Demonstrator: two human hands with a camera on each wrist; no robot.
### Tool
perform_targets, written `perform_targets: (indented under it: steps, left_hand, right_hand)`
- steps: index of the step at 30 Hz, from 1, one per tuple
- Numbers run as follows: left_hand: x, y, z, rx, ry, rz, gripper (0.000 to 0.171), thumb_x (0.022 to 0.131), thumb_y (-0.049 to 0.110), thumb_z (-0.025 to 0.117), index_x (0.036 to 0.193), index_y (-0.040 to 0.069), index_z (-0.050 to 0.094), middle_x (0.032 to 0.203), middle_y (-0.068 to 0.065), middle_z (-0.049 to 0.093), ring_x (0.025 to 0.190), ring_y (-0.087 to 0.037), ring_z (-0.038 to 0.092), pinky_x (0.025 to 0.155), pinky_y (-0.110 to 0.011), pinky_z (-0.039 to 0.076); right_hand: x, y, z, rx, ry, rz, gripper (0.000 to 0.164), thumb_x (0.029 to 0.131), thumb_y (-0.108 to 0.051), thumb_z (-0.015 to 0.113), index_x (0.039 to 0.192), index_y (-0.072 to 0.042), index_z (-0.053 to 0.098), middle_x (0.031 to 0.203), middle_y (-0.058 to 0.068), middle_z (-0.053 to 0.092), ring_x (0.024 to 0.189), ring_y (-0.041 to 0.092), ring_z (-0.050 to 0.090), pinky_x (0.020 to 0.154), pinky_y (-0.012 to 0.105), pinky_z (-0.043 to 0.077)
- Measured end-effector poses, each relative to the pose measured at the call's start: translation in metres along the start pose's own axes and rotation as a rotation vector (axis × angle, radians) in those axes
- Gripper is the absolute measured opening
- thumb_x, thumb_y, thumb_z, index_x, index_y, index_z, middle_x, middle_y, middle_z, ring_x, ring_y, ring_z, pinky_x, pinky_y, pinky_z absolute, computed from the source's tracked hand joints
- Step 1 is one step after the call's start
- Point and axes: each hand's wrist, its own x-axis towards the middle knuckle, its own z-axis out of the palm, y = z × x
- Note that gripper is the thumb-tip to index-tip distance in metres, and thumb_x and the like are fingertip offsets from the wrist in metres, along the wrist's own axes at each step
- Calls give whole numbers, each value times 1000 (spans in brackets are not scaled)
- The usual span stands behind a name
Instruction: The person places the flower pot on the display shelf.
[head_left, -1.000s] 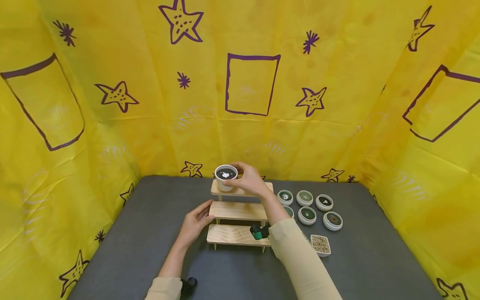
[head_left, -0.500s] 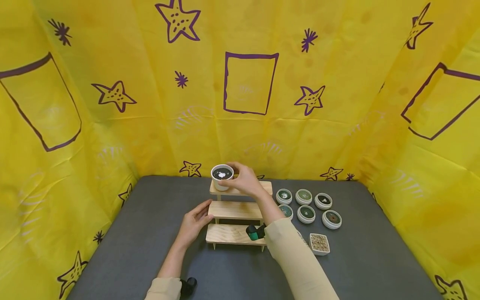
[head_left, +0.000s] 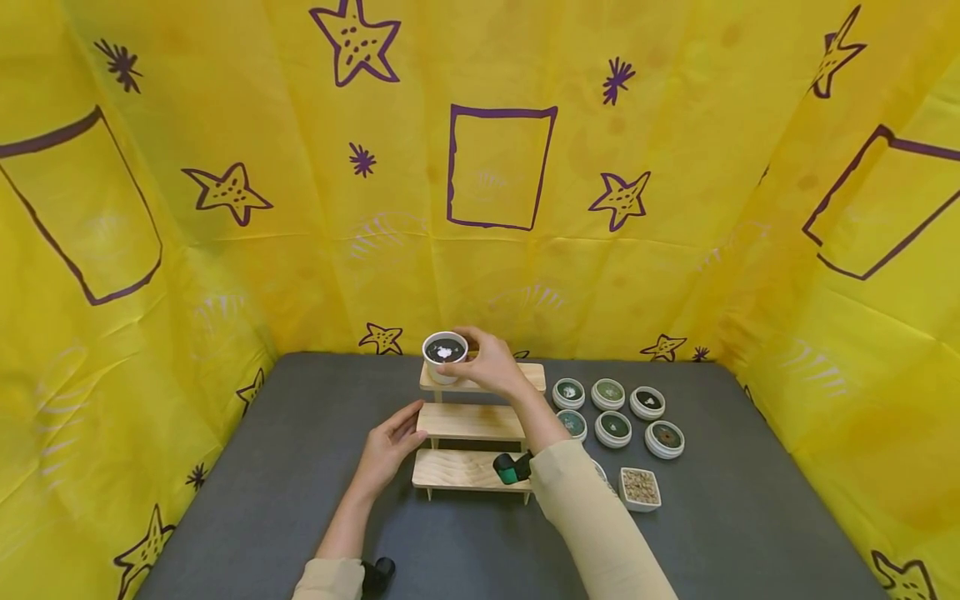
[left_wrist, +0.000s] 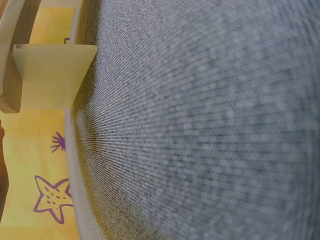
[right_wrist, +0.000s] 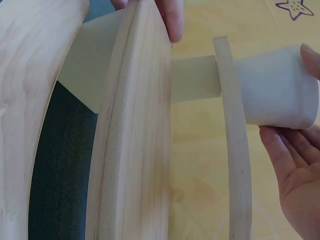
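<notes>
My right hand (head_left: 491, 364) holds a white cup (head_left: 444, 350) by its rim and side, thumb in front and fingers behind. A dark surface with a white patch shows inside the cup. In the right wrist view the cup's base meets the top board (right_wrist: 235, 150) of a three-tier wooden stand. At the left end of the stand's middle board (head_left: 472, 422), my left hand (head_left: 385, 450) grips the edge, with fingers on both faces of the board in the right wrist view. The left wrist view shows mostly grey cloth and a pale stand leg (left_wrist: 52, 75).
To the right of the stand, several round white dishes (head_left: 613, 429) with green or dark contents sit in two rows. A square white bowl (head_left: 640, 489) of beige bits stands in front of them. Yellow curtains (head_left: 502, 275) enclose the grey table (head_left: 300, 433).
Between one second and half a second ago, the right hand and cup shifted slightly left over the top board. Since then the cup has dipped very slightly; the left hand stays put.
</notes>
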Motion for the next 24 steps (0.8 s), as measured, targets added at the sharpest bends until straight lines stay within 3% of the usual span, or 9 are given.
perform_targets:
  steps: [8,12,18,24]
  left_hand:
    - [0,0,0,-8,4,-3,57,92,5,67,144,-4,46,152,-24,44,143,-34,39,104,-9,42]
    - [0,0,1,-9,12,4,56,92,3,66,143,-5,46,151,-25,44,142,-35,39,102,-6,42]
    - [1,0,2,-12,19,-2,56,91,1,67,143,-5,47,151,-25,45,141,-34,40,101,-5,42]
    - [1,-2,1,-8,21,6,56,91,3,67,143,-5,47,150,-26,46,141,-36,40,101,-5,42]
  right_hand:
    - [0,0,-1,1,-7,3,75,75,-34,85,140,-13,54,127,7,67,109,24,66,86,33,57]
    - [-2,1,-4,16,-28,11,78,73,-36,87,140,-14,54,128,6,67,112,24,67,92,37,57]
    - [-6,3,-20,15,-35,-4,81,73,-35,87,143,-15,51,136,8,63,125,26,61,107,46,50]
    - [-14,9,-37,8,-8,-10,80,76,-40,85,145,-19,49,142,11,59,130,30,57,111,52,46]
